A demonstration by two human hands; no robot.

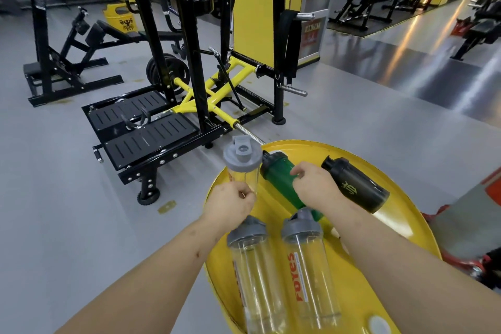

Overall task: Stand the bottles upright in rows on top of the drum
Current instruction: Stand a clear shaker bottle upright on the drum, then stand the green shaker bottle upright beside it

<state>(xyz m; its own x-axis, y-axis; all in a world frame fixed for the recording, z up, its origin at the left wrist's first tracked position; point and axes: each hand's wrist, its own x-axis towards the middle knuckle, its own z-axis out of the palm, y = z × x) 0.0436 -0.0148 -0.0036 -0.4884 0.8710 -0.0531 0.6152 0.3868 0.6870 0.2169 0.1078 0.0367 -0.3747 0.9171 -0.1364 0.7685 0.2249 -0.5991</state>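
The yellow drum (401,214) fills the lower right, its round top facing me. My left hand (230,202) grips a clear bottle with a grey lid (242,161), held upright at the drum's far left edge. My right hand (314,187) is closed around a green bottle with a black cap (276,173), which lies tilted on the drum top. A black bottle (355,187) lies on its side to the right. Two clear bottles with grey lids (257,274) (309,266) lie side by side nearest me.
A black and yellow weight machine (195,84) with footplates stands on the grey floor just beyond the drum. Its chrome bar (249,134) points toward the drum's far edge. More gym racks line the back. A red frame (461,263) sits right of the drum.
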